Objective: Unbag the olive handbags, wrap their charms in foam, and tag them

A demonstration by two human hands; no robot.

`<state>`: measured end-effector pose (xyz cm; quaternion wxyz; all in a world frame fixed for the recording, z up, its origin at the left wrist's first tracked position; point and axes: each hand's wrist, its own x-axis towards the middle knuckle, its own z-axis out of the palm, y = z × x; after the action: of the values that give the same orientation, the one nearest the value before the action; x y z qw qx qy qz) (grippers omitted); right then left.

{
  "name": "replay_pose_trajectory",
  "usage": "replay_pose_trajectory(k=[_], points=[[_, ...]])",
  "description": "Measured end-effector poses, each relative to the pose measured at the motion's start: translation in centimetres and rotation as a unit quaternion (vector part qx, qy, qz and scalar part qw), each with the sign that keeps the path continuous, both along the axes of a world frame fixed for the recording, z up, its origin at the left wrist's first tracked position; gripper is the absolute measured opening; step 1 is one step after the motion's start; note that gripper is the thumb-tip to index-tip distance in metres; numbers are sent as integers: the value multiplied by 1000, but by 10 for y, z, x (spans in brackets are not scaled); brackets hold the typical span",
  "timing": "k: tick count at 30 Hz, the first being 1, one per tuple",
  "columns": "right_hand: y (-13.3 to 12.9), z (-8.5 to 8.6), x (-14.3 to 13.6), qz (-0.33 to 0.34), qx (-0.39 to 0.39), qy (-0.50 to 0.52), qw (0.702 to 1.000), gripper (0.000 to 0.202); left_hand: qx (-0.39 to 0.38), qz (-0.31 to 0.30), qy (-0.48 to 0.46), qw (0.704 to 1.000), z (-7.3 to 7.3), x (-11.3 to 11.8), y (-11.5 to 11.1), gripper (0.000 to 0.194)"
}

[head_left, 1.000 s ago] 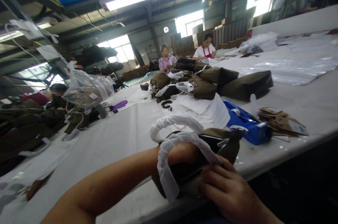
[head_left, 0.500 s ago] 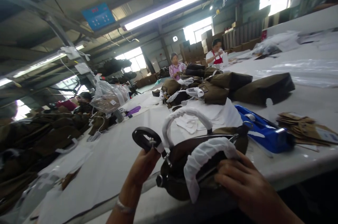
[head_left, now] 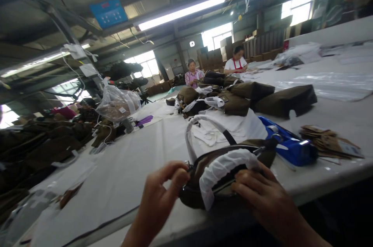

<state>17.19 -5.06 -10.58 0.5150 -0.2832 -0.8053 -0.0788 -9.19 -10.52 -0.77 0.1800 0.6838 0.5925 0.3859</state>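
Observation:
A dark olive handbag (head_left: 192, 196) lies at the table's near edge, its top facing up. Its two handles are wrapped in white paper: the far handle (head_left: 189, 134) arches up, and the near handle (head_left: 224, 169) curves over the opening. At the bag's left end, my left hand (head_left: 163, 188) is closed, thumb and fingers pinched by a small metal fitting (head_left: 188, 164). My right hand (head_left: 259, 192) grips the bag's near rim beside the right foot of the near handle. The bag's inside is mostly hidden.
Beyond the bag lie white paper pieces (head_left: 233, 126) and a pile of olive bags (head_left: 236, 101). To the right are a blue tape dispenser (head_left: 294, 148) and brown tags (head_left: 329, 142). Dark bags (head_left: 55, 150) are heaped at left. Two people sit across the table.
The coiled black strap that my left hand held upright is out of sight. That hand has moved right and pinches at the bag's left end. My right hand stays on the rim.

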Motion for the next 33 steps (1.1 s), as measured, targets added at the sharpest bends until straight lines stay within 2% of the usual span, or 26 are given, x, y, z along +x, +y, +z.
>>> replay_pose_trajectory(k=[1, 2, 4, 5, 6, 8, 10, 12, 14, 16, 18, 19, 20, 21, 22, 24, 25, 26, 28, 30, 31, 32, 33], points=[[0, 0, -1, -7, 2, -12, 1000, 28, -15, -63, 66, 996, 6, 10, -7, 39], [1, 1, -2, -13, 5, -23, 1000, 28, -30, -118, 129, 984, 8, 21, -11, 46], [1, 0, -4, -23, 6, -43, 999, 27, -49, -198, 233, 951, 2, 40, -9, 72], [1, 0, -5, -27, 7, -49, 998, 27, -50, -211, 268, 939, -5, 48, -4, 78], [1, 1, -7, -30, 8, -51, 998, 27, -46, -207, 293, 932, -14, 55, 2, 78], [0, 3, -5, -29, 18, -51, 998, 26, -35, -165, 327, 930, -34, 63, 16, 56], [-1, 10, 4, 16, 10, -74, 997, 28, -8, -145, 350, 925, -51, 66, 26, 28], [-2, 23, 23, 83, -31, -89, 992, 31, 45, -162, 355, 920, -60, 62, 30, 13], [-2, 43, 47, 109, -105, -51, 987, 30, 109, -180, 335, 918, -61, 52, 30, 11], [3, 65, 64, 86, -185, 44, 978, 17, 156, -185, 310, 919, -60, 42, 31, 12], [12, 85, 67, 61, -227, 134, 963, 23, 185, -195, 297, 916, -59, 34, 33, 16], [18, 92, 63, 51, -239, 144, 959, 28, 193, -200, 294, 915, -60, 32, 35, 19], [25, 96, 54, 43, -251, 119, 960, 27, 198, -204, 293, 913, -60, 31, 37, 21], [32, 98, 43, 38, -266, 54, 962, 23, 198, -209, 293, 912, -61, 31, 39, 22], [39, 97, 30, 36, -286, -34, 957, 28, 192, -214, 293, 912, -60, 30, 41, 22], [53, 90, 3, 30, -301, -205, 931, 61, 157, -245, 277, 916, -54, 28, 42, 21], [59, 87, -8, 9, -308, -265, 914, 70, 124, -276, 253, 919, -48, 26, 42, 19], [66, 84, -17, -16, -311, -310, 898, 69, 79, -317, 217, 920, -40, 21, 41, 21], [77, 82, -28, -58, -315, -368, 873, 47, -27, -409, 112, 905, -20, 9, 38, 44], [86, 84, -32, -68, -299, -393, 867, 26, -140, -483, -3, 864, -2, -5, 37, 68], [88, 86, -33, -69, -286, -396, 870, 22, -190, -497, -52, 845, 3, -11, 38, 74], [90, 87, -33, -72, -276, -395, 874, 21, -231, -479, -90, 842, 6, -13, 40, 73], [90, 88, -34, -78, -269, -391, 877, 21, -258, -427, -105, 860, 6, -13, 44, 68]])
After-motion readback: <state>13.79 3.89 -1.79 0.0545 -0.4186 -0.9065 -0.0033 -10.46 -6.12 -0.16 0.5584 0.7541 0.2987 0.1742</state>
